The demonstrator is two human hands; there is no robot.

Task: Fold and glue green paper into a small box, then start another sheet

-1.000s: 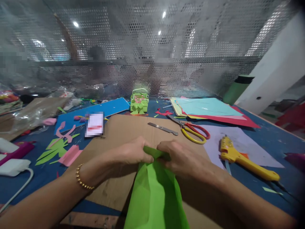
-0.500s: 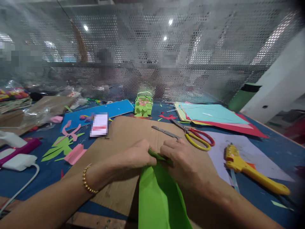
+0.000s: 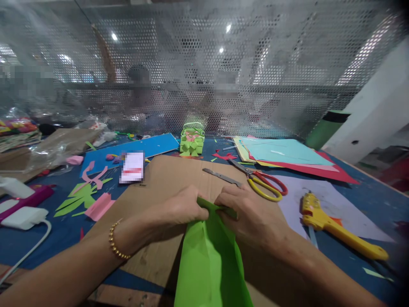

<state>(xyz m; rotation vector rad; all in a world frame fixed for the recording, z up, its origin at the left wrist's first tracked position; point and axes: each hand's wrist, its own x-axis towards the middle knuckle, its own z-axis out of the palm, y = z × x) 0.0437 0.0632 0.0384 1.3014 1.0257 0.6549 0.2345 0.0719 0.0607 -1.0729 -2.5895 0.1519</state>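
Observation:
A sheet of bright green paper (image 3: 200,264), creased and partly folded, stretches from my hands down to the bottom edge of the view. My left hand (image 3: 185,204) pinches its far end between thumb and fingers. Close beside it, my right hand (image 3: 238,211) grips the other side of the same end, its fingers curled over the folded edge. Beneath lies a brown cardboard sheet (image 3: 159,181). Just beyond my right hand are a grey metal blade (image 3: 220,176) and scissors (image 3: 268,185) with red and yellow handles.
A yellow glue gun (image 3: 338,230) lies on lilac paper at right, near stacked coloured sheets (image 3: 284,151). A small green paper basket (image 3: 191,143) stands at the back. Green scraps (image 3: 78,198), a pink folded piece (image 3: 99,207) and a white charger (image 3: 27,217) with cable are at left.
The far end of the green paper has opened wider between my hands. Its lower part has shifted slightly left, and both hands keep their grip.

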